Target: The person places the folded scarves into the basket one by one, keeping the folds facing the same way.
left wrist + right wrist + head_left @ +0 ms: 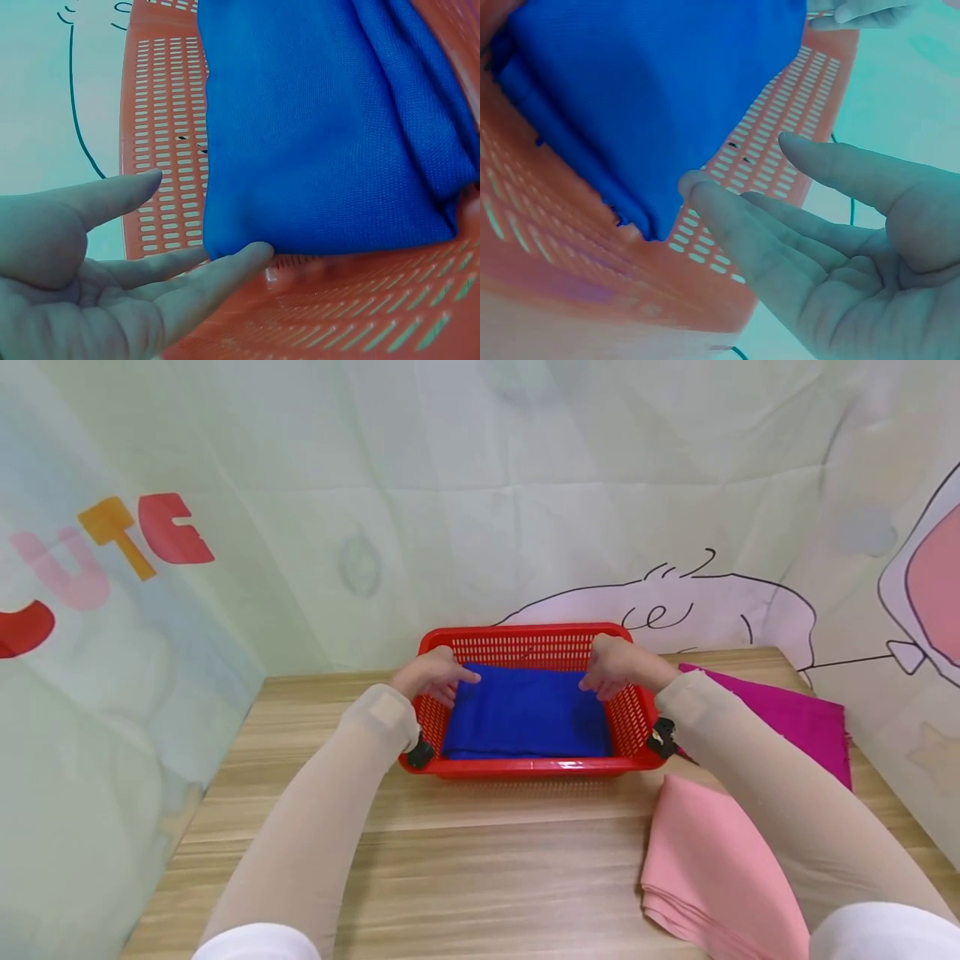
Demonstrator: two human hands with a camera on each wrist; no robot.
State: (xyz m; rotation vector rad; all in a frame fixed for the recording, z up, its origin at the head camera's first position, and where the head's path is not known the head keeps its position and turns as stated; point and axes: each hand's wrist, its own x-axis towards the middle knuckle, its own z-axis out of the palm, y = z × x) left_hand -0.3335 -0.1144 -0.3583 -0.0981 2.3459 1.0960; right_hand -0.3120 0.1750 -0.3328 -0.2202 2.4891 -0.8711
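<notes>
Lying in the basket point(536, 767), the blue cloth point(534, 714) seems folded to fit between its walls. Left hand point(438, 675) and right hand point(617, 667) flank it, fingers loosely extended near its far corners, gripping nothing.

Wears long beige sleeves point(300, 835) with white upper sleeves point(258, 941). Has paler wrist cuffs point(381, 714) and carries small black wrist devices point(662, 737).
</notes>
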